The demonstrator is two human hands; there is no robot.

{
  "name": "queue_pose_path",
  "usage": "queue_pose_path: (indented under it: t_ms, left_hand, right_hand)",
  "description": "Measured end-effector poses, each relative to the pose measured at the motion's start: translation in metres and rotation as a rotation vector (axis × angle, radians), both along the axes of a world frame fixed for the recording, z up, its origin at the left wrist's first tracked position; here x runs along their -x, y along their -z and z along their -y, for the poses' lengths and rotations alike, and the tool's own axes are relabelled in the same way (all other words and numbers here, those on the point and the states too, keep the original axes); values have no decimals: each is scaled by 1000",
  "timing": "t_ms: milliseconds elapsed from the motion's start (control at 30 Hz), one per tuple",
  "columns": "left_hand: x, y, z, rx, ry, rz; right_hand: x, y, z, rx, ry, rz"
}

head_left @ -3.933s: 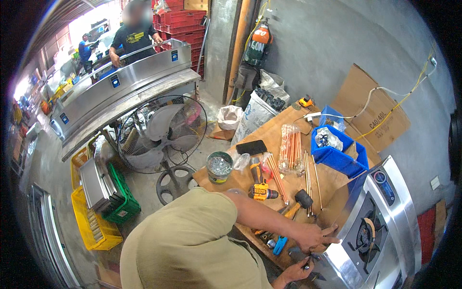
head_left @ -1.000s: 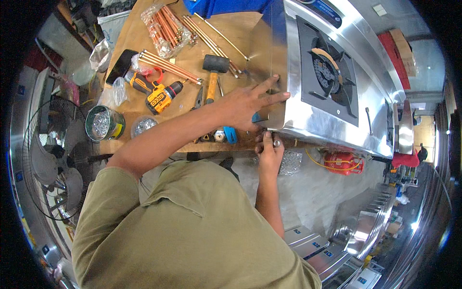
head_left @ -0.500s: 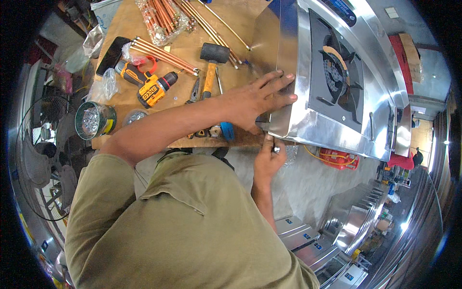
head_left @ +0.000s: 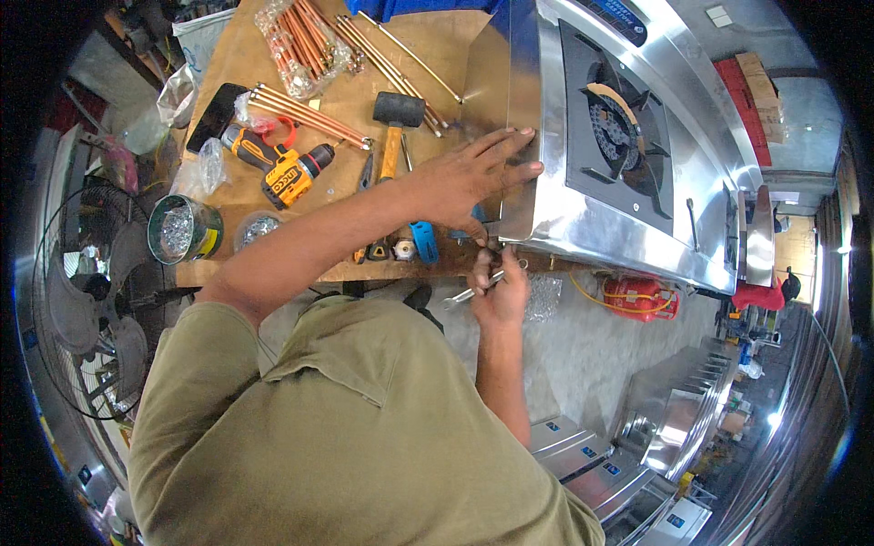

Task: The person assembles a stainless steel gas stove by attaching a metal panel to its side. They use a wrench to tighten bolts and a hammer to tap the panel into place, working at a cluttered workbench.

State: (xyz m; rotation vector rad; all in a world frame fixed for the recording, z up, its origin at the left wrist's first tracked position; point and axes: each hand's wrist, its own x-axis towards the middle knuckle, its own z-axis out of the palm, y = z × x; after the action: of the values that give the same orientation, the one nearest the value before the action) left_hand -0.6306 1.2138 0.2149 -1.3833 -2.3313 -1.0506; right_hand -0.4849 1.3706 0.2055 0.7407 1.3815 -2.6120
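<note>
A stainless-steel gas stove (head_left: 596, 218) rests on the wooden workbench, its black burner grate (head_left: 628, 132) facing up. My left hand (head_left: 464, 187) lies against the stove's near left corner, fingers spread over the metal and thumb down beside its lower edge. Just below that corner, my right hand (head_left: 501, 291) is closed around a wrench (head_left: 473, 289). Its shiny end sticks out to the left of the palm. The right fingertips reach up to the stove's bottom edge; whether they also pinch a small part there is hidden.
On the wooden workbench (head_left: 337, 209) lie a cordless drill (head_left: 284, 177), a rubber mallet (head_left: 398, 111), several copper tubes (head_left: 309, 118) and a tub of small metal parts (head_left: 182, 227). A fan (head_left: 91, 300) stands left. A red gas cylinder (head_left: 642, 298) sits under the bench's right side.
My right hand has turned and shifted slightly left, so the wrench now shows lengthwise across it. The left hand keeps its place on the stove corner. The whole view has shifted slightly.
</note>
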Motion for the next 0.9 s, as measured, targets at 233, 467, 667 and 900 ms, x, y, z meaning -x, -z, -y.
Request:
queue_pose_path:
  t_ms: [233, 467, 667, 900]
  left_hand:
    - [-8, -24, 15, 127, 9, 177]
    - [-1, -49, 24, 35, 90, 149]
    - [-6, -49, 20, 42, 59, 231]
    - [-21, -23, 16, -80, 15, 261]
  right_hand:
    - [5, 9, -2, -1479, 199, -314]
    - [7, 17, 10, -1022, 239, -271]
    - [7, 8, 16, -231, 258, -50]
    - [2, 4, -12, -376, 31, -51]
